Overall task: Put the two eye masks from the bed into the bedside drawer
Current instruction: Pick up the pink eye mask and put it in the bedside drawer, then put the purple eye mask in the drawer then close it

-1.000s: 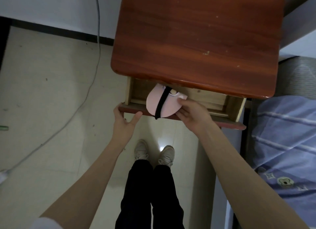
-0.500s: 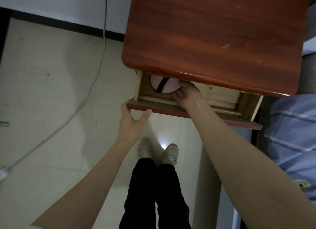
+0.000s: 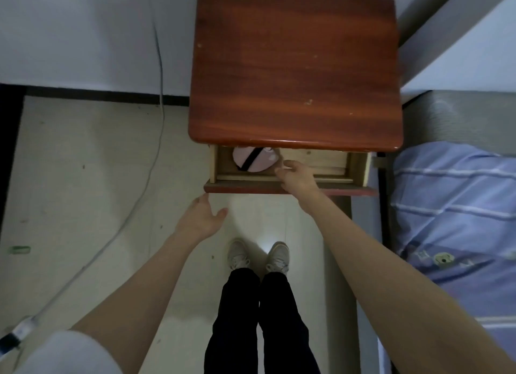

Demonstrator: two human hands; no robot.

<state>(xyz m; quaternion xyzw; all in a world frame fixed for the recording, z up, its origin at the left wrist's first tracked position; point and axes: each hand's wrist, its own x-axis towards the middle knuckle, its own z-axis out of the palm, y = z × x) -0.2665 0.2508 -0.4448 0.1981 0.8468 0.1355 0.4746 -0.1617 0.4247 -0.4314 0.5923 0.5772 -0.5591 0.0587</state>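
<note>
Our left hand has let go of the drawer front and hangs open, empty. The pink eye mask now lies in the drawer's left end; our right hand has released it, fingers loose.

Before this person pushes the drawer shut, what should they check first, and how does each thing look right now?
1. Pink eye mask lies inside the drawer, at its left end: ok.
2. Second eye mask in the drawer: cannot tell; only one pink bundle shows, partly under the nightstand top.
3. Right hand out of the drawer: not ok; it is open and reaches over the front edge beside the mask.
4. Left hand clear of the drawer front: ok; it is open, just below the left corner.
5. No mask left on the bed: cannot tell; only part of the blue bedding shows.
</note>
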